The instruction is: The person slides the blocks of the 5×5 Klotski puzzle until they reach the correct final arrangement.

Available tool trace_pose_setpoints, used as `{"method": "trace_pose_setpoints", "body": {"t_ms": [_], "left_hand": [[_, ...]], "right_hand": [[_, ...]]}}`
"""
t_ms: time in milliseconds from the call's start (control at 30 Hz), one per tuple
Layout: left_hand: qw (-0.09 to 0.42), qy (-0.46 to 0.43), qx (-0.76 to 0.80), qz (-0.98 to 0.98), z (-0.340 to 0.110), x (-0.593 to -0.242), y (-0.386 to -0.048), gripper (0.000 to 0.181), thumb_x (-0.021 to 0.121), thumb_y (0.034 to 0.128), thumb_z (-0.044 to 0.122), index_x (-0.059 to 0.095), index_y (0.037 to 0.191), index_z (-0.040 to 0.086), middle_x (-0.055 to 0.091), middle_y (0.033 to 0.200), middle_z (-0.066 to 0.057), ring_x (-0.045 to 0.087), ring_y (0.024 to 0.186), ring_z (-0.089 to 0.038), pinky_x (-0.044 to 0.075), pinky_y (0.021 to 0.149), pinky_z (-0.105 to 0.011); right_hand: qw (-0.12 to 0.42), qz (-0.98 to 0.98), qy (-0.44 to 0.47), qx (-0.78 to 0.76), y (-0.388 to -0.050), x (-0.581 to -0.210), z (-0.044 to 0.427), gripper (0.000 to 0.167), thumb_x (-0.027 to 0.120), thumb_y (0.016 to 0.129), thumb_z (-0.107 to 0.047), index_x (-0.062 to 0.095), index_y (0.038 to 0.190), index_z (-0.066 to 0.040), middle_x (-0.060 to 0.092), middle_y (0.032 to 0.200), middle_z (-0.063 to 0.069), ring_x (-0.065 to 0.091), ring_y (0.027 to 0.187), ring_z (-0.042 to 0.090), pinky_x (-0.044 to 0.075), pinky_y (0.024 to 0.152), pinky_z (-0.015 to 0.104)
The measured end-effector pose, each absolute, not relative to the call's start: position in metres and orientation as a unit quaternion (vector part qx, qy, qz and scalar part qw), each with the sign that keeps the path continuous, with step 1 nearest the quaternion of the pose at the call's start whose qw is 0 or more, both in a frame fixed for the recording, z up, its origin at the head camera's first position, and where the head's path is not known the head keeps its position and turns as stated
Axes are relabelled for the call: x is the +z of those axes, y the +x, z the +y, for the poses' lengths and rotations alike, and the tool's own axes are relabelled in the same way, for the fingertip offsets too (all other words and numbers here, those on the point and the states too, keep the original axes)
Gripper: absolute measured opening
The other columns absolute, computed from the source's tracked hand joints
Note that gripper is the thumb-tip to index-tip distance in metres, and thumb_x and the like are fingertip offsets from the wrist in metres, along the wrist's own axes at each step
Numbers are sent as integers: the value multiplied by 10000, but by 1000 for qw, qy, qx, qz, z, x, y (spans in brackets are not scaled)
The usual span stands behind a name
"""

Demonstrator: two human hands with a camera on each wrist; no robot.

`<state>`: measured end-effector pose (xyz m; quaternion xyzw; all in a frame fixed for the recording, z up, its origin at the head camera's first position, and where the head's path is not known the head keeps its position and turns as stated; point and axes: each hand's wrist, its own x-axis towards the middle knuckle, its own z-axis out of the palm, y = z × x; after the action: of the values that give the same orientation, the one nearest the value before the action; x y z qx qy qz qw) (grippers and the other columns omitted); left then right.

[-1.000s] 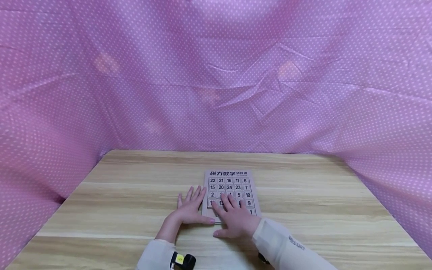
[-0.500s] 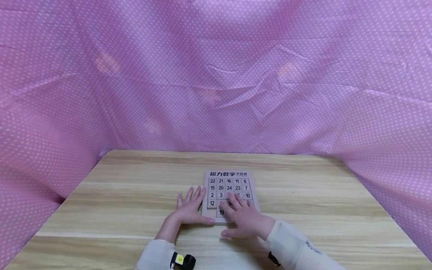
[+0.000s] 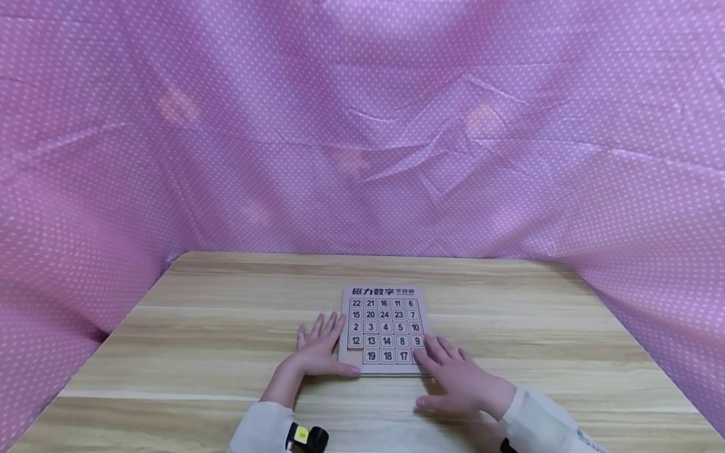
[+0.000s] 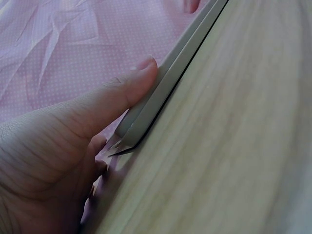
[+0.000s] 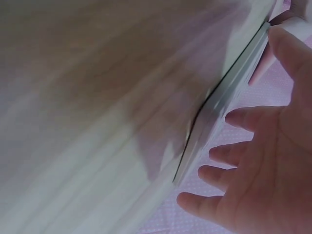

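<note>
A pale number sliding puzzle lies flat on the table, printed with dark characters along its top. Rows of square number tiles fill its frame; the lowest row starts one place in from the left, with tile 19. My left hand lies at the puzzle's left side, fingers spread, its thumb against the near edge. At the lower right corner my right hand reaches in with spread fingers. One of its fingertips covers the last tile of the bottom row. Whether it touches that tile, I cannot tell.
The wood-grain table stretches around the puzzle on all sides. A pink dotted cloth hangs behind it and along both sides. A black wrist camera is strapped to the left sleeve.
My right hand has moved right, from over the lower tiles to the puzzle's lower right corner, uncovering the middle tiles. The left hand and the puzzle have stayed in place.
</note>
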<state>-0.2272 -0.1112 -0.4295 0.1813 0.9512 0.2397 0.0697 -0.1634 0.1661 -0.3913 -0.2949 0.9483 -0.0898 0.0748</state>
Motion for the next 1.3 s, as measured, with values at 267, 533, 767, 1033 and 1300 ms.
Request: {"method": "trace_pose_setpoints", "body": {"t_ms": [267,533,767,1033,1300], "left_hand": [[66,183,231,953,-109,-430,-224,1145,636,528,663,133,1390,102,69,1422,-132,-46,1267,-331,-122,926,-555],[64,178,230,955,-107,-432,-222,1158,634,516,673,123,1392,114,63,1423,-123,-51,1268,-321,-132,926,-547],[62,182,232,954,-108,-432,-222,1158,639,518,666,124,1391,108,63,1423,-128,-51,1267,-326,-132,925,-550],[64,184,235,952,-108,-430,-222,1151,638,528,661,116,1392,106,56,1423,-128,-54,1267,-325,-135,924,-548],[69,179,234,953,-107,-429,-221,1152,639,527,660,111,1393,114,51,1424,-119,-56,1269,-316,-140,927,-538]], "right_hand": [[56,943,-318,-82,-159,-395,175,843,462,750,-618,299,1333,-31,156,1373,243,136,1220,430,184,891,620],[47,939,-332,-76,-161,-399,168,846,468,739,-626,308,1335,-46,172,1372,237,143,1219,429,208,882,619],[54,938,-336,-60,-163,-399,158,867,453,730,-646,290,1344,-56,142,1385,221,126,1229,416,209,891,607],[65,938,-334,-61,-164,-396,152,877,451,723,-653,292,1342,-51,129,1386,225,108,1235,410,195,902,601],[80,939,-325,-83,-166,-395,153,862,479,720,-636,285,1350,-80,119,1387,229,105,1232,418,169,907,607]]}}
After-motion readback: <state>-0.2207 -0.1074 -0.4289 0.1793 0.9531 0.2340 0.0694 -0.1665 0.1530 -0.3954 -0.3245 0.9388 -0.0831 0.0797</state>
